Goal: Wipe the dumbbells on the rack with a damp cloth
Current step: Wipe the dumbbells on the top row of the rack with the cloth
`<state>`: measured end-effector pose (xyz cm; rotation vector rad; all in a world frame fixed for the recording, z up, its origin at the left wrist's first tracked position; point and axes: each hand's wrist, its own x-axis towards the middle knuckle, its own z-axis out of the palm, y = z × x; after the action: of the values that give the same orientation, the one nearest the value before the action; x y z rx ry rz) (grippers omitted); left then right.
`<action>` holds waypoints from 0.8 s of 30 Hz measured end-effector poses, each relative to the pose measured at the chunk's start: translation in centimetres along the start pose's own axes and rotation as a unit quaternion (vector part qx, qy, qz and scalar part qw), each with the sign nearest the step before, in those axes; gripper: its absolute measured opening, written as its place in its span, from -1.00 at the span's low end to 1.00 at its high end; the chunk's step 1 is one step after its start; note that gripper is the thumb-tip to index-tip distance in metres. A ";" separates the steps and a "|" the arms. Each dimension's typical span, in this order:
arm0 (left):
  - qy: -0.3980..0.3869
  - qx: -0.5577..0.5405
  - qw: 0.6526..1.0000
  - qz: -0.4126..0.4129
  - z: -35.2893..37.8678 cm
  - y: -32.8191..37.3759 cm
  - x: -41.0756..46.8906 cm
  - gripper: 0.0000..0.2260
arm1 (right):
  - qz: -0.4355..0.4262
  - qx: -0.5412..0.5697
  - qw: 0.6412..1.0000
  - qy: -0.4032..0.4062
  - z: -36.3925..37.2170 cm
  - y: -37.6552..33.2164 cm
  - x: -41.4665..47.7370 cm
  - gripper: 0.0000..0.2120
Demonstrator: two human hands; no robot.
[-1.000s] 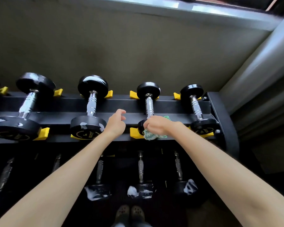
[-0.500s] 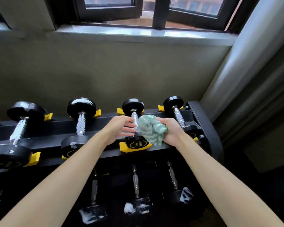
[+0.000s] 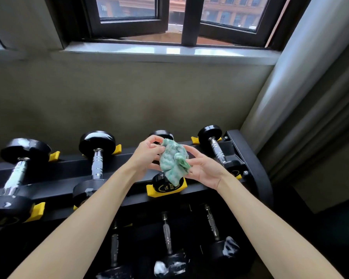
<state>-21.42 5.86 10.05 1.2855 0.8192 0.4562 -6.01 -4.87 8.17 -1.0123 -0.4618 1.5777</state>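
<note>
A crumpled green and white cloth (image 3: 174, 163) is held up between both hands above the rack's top row. My left hand (image 3: 147, 156) pinches its upper left edge. My right hand (image 3: 204, 168) has its fingers spread and touches the cloth's right side with thumb and fingertips. Behind and below the cloth sits a small black dumbbell (image 3: 167, 185) in yellow cradles, its handle hidden. To the right lies another small dumbbell (image 3: 216, 148). Two bigger dumbbells (image 3: 97, 158) (image 3: 16, 174) lie to the left, the far one streaked with white foam.
The black rack (image 3: 250, 158) ends at a side frame on the right, next to a grey curtain (image 3: 310, 97). A lower row holds several foam-smeared dumbbells (image 3: 169, 262). A wall and a window sill (image 3: 169, 51) stand behind the rack.
My right hand lifted the cloth off the small dumbbell's near end. My left hand came over and took hold of it. The view tilted up to show the window.
</note>
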 end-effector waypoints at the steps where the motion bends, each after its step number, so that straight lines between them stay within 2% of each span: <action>1: -0.001 0.011 1.000 0.018 0.0 0.1 0.1 -0.85 | -0.014 -0.009 1.000 0.011 0.1 0.0 0.1 -0.55; 4: 0.004 0.038 0.997 0.067 0.0 0.1 0.4 -0.79 | -0.072 -0.065 0.994 0.056 0.3 0.1 0.4 -0.59; 8: 0.016 0.121 0.981 0.153 1.1 0.0 0.8 -0.71 | -0.113 -0.107 0.975 0.160 0.1 0.5 1.4 -0.62; 11: 0.010 0.249 0.933 0.258 2.0 -0.2 1.4 -0.66 | -0.127 -0.069 0.967 0.209 -0.2 0.7 2.0 -0.66; 14: -0.034 0.371 0.868 0.329 2.6 -0.8 2.4 -0.76 | -0.127 -0.052 0.962 0.235 -1.0 0.2 2.6 -0.71; 15: -0.036 0.390 0.861 0.325 2.7 -0.8 2.6 -0.80 | -0.124 -0.054 0.962 0.237 -1.3 0.1 2.8 -0.71; 16: -0.022 0.385 0.870 0.306 3.0 -0.8 2.9 -0.83 | -0.122 -0.056 0.963 0.235 -1.8 -0.2 3.0 -0.70; 17: 0.007 0.353 0.898 0.264 3.3 -0.7 3.3 -0.82 | -0.123 -0.060 0.964 0.229 -2.2 -0.4 3.2 -0.69; 19: 0.078 0.224 0.966 0.102 3.6 -0.1 4.3 -0.80 | -0.124 -0.072 0.966 0.213 -3.1 -1.0 3.6 -0.68; 21: 0.101 0.085 0.990 -0.050 3.8 0.5 5.7 -0.83 | -0.127 -0.086 0.971 0.184 -3.9 -1.8 4.2 -0.66; 22: 0.099 0.067 0.990 -0.075 4.0 0.8 6.2 -0.82 | -0.128 -0.101 0.973 0.164 -4.2 -2.1 4.5 -0.66; 24: 0.103 0.102 0.989 -0.035 4.2 1.2 7.3 -0.88 | -0.121 -0.134 0.976 0.123 -4.7 -2.8 5.1 -0.69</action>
<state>-13.41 8.60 9.44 1.4075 1.1050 0.4624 -0.49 -0.41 5.91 -1.2867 -0.6115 1.1757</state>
